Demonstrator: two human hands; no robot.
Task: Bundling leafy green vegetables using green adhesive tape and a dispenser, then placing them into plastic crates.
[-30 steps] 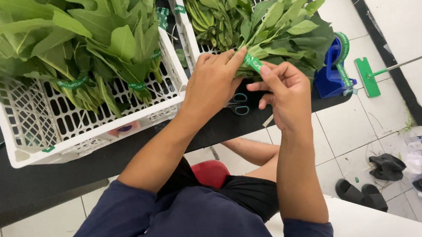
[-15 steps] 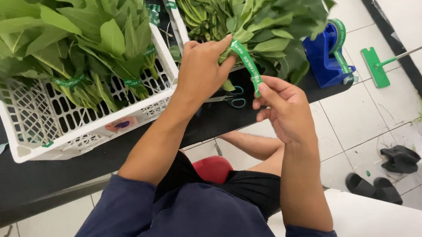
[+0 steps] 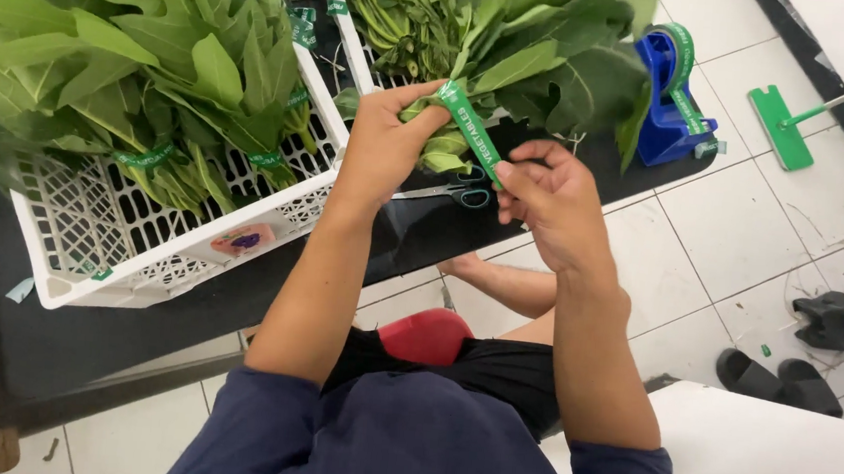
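My left hand (image 3: 384,144) grips the stems of a bunch of leafy greens (image 3: 546,66) held above the black table (image 3: 113,343). A strip of green tape (image 3: 472,131) runs from the stems down to my right hand (image 3: 546,192), which pinches its free end and holds it taut. Scissors (image 3: 451,193) lie on the table just below the bunch. A blue tape dispenser (image 3: 669,96) with a green roll stands to the right of my hands.
A white plastic crate (image 3: 130,244) at the left holds several tied bunches of greens. A second crate (image 3: 352,36) behind holds more. On the tiled floor lie a green mop (image 3: 787,125), dark sandals (image 3: 777,375) and a black cloth (image 3: 837,318). A red stool (image 3: 429,333) is under me.
My right hand has pulled the tape end away from the stems, down and to the right, so the strip is now stretched out.
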